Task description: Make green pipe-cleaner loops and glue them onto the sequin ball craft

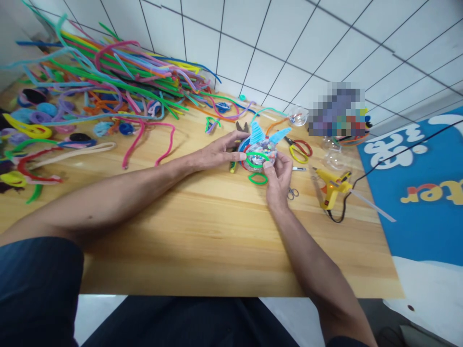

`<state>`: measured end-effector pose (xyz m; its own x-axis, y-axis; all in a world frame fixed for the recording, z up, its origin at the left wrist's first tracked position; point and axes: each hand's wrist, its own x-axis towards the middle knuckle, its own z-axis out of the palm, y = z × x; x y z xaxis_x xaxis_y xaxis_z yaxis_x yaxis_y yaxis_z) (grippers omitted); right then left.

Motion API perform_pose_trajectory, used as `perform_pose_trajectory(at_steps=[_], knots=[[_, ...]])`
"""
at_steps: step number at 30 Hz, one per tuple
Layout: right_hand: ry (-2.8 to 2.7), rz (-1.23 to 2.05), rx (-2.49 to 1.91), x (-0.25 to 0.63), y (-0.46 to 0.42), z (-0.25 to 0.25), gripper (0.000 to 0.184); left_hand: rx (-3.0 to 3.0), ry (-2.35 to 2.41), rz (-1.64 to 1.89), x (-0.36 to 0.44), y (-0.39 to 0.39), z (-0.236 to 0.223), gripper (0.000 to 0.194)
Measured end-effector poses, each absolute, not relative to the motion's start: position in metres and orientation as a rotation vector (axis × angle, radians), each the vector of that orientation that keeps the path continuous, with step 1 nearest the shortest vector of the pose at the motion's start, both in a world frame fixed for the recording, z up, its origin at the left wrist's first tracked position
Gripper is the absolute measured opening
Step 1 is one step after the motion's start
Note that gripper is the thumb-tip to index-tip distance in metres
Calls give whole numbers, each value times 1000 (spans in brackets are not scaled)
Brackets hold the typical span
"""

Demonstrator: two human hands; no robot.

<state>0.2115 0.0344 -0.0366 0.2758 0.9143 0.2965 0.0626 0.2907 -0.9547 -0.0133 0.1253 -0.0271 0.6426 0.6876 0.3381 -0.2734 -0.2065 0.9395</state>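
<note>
Wood counter [202, 246], tiled wall [277, 41] behind. Left hand [221, 153] and right hand [278, 182] pinch the blue-eared craft piece [261, 148] over the counter's far half; green loop [257, 153] across its front (second loop [258, 184] below): best kept flat, thumbs [237, 156] steady, ears [257, 133] uncrushed.

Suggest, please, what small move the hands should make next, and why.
I would probably settle the upper green loop squarely against the round piece: it lies across the front, with thumbs of the left hand and right hand near its ends, while a similar lower green loop lies on the table below.
</note>
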Motion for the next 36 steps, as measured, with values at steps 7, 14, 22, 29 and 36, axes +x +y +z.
perform_pose_trajectory(at_steps=[7, 14, 22, 29, 36], knots=[[-1180, 726, -1139, 214, 37, -38, 55, 1519, 363, 868, -14, 128, -28, 66], [-1196, 741, -1113, 210, 39, -34, 60, 1536, 355, 862, -14, 130, -26, 64], [-1154, 791, -1115, 210, 40, -36, 69, 1547, 367, 847, -15, 129, -24, 66], [-1171, 770, -1115, 209, 40, -34, 68, 1541, 375, 856, -15, 130, -23, 67], [-1168, 775, -1114, 210, 40, -35, 68, 1518, 372, 843, -15, 130, -23, 70]])
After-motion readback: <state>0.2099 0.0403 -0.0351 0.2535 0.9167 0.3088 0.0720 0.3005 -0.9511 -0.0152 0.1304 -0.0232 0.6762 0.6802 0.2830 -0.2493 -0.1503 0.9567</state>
